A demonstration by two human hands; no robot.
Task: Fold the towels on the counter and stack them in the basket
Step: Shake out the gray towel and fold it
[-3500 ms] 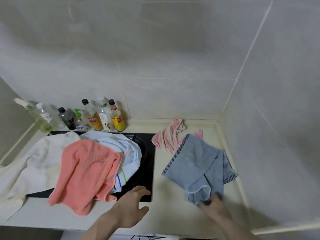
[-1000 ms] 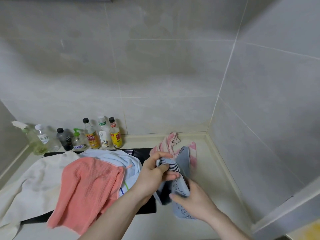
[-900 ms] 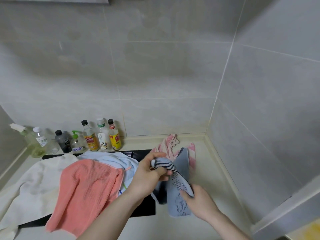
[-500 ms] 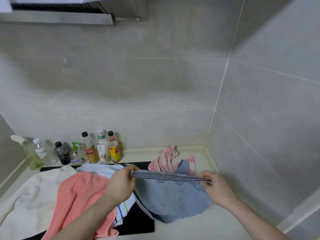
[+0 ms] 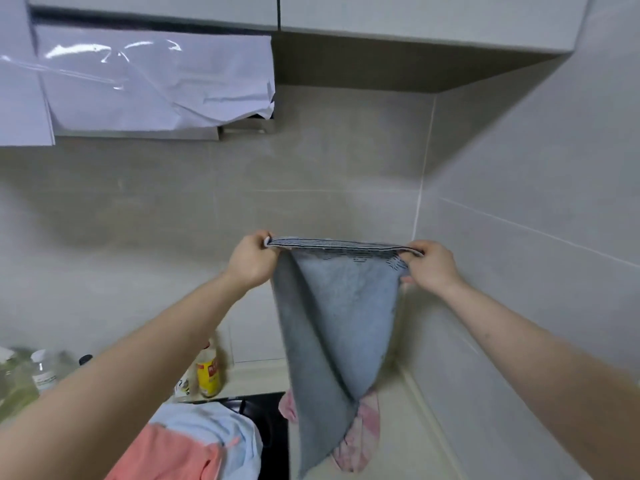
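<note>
The grey-blue towel (image 5: 341,327) hung in the air in front of the tiled wall (image 5: 173,220), its dark-striped hem stretched taut and level, the cloth below tapering into a twisted point. The left hand (image 5: 251,259) pinched one top corner and the right hand (image 5: 431,266) pinched the other. Its lower tip dangled over the pink towel (image 5: 360,434) on the counter (image 5: 415,445). Half a second earlier both hands had held the same hem low, just above the counter; they had since raised it high.
</note>
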